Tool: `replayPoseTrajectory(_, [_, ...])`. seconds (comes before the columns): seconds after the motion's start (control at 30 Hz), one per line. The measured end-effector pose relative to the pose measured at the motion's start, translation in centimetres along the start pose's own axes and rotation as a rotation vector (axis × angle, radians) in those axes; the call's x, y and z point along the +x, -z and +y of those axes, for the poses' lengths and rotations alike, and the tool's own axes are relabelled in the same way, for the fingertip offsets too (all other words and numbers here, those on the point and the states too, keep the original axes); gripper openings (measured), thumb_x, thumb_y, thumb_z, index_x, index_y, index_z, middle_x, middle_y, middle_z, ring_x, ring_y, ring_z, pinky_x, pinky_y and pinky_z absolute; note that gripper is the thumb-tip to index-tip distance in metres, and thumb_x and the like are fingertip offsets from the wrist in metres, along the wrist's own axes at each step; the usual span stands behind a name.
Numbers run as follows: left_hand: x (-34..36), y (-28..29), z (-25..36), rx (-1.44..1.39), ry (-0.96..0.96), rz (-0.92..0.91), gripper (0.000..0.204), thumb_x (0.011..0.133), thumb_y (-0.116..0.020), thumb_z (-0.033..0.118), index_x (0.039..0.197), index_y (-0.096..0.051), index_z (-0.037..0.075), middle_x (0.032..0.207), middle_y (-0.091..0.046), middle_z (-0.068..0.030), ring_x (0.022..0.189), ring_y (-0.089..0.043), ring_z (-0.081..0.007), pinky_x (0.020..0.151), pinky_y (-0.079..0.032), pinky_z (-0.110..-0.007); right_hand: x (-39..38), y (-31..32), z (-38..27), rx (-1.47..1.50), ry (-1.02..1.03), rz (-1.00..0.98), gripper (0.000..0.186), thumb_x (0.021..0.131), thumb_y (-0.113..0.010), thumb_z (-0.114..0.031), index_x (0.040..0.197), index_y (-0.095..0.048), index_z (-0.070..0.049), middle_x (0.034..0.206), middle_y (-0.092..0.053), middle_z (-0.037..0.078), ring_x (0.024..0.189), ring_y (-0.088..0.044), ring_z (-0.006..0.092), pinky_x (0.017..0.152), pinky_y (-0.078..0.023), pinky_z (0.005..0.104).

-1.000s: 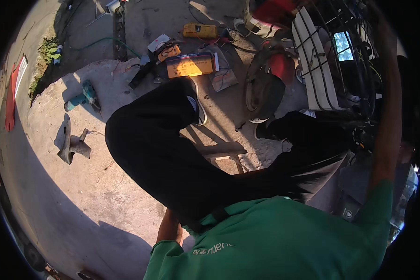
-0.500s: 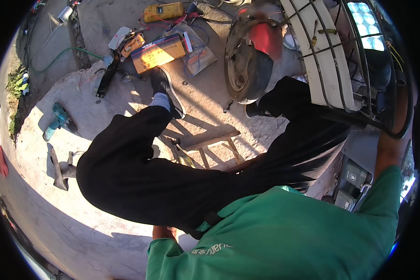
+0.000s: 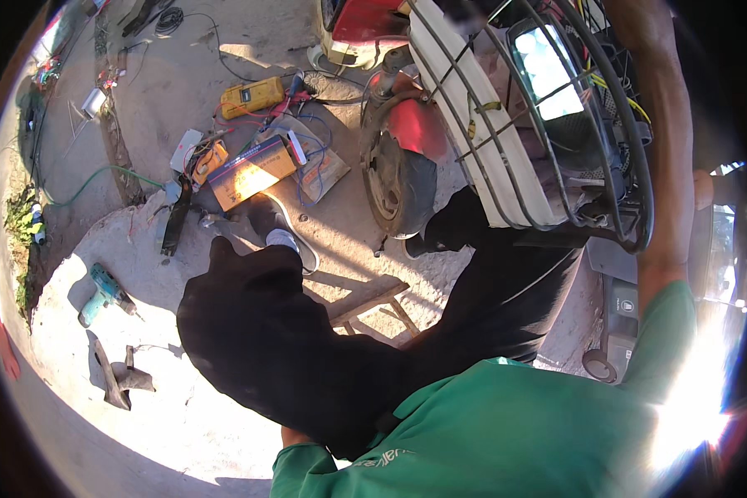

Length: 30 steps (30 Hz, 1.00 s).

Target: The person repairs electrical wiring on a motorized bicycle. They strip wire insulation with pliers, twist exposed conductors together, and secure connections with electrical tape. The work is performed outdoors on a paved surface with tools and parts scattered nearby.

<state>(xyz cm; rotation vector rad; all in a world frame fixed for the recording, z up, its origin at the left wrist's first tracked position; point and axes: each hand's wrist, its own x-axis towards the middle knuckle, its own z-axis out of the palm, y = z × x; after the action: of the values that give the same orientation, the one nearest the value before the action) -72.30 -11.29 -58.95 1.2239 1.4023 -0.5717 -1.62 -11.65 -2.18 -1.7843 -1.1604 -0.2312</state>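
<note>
My right arm reaches up the right side, past the black wire basket [image 3: 466, 105] of a small vehicle with a red front fender [image 3: 417, 127]. My right hand [image 3: 637, 21] lies at the upper edge beside yellow and dark wires [image 3: 610, 81]; its fingers are cut off or hidden, so what it touches cannot be made out. A bright, glassy lamp [image 3: 548, 70] sits behind the basket bars. Of my left arm only a patch of skin below the green sleeve shows by my thigh; the left hand is hidden behind my black trousers.
A wheel [image 3: 380, 178] stands between my feet, near a wooden stool or frame [image 3: 369, 299]. Left lie a teal drill [image 3: 108, 292], a hammer-like tool [image 3: 112, 378], an orange box [image 3: 253, 173] and a yellow multimeter [image 3: 251, 97]. A green hose or wire crosses the ground.
The view has shifted, so the ground things sit lower and the basket sits further left. More of my right forearm shows, reaching upward. Less of my left arm's skin is visible.
</note>
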Motion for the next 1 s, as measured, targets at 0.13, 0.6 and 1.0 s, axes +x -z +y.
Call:
replayPoseTrajectory(0.13, [2.5, -0.5, 1.8, 0.052, -0.032, -0.003, 0.02, 0.094, -0.068, 0.02, 0.102, -0.073, 0.001, 0.088, -0.075, -0.0109, 0.078, -0.073, -0.0213, 0.068, -0.06, -0.037, 0.8, 2.2, 0.1, 0.07, -0.159, -0.005, 0.014, 0.103, -0.069, -0.021, 0.103, -0.069, -0.007, 0.081, -0.064, -0.001, 0.069, -0.06, 0.0097, 0.067, -0.051, 0.0259])
replayPoseTrajectory(0.6, [3.7, 3.1, 18.2, -0.139, -0.644, 0.23, 0.019, 0.096, -0.065, 0.018, 0.102, -0.071, 0.001, 0.091, -0.075, -0.0107, 0.08, -0.073, -0.0204, 0.073, -0.06, -0.037, 0.5, 3.6, 0.0, 0.136, -0.263, 0.093, 0.029, 0.099, -0.073, -0.026, 0.112, -0.076, -0.001, 0.088, -0.071, 0.002, 0.075, -0.065, 0.0076, 0.066, -0.051, 0.0268])
replayPoseTrajectory(1.0, [-13.4, 14.9, 39.5, -1.529, -0.92, -0.356, 0.029, 0.108, -0.054, 0.018, 0.137, -0.06, 0.019, 0.102, -0.065, -0.0102, 0.091, -0.063, -0.0279, 0.086, -0.053, -0.049, 1.4, 4.3, 0.5, 0.34, -0.398, -0.049, 0.025, 0.094, -0.071, -0.013, 0.113, -0.074, 0.002, 0.095, -0.073, 0.007, 0.078, -0.067, 0.0127, 0.07, -0.055, 0.029])
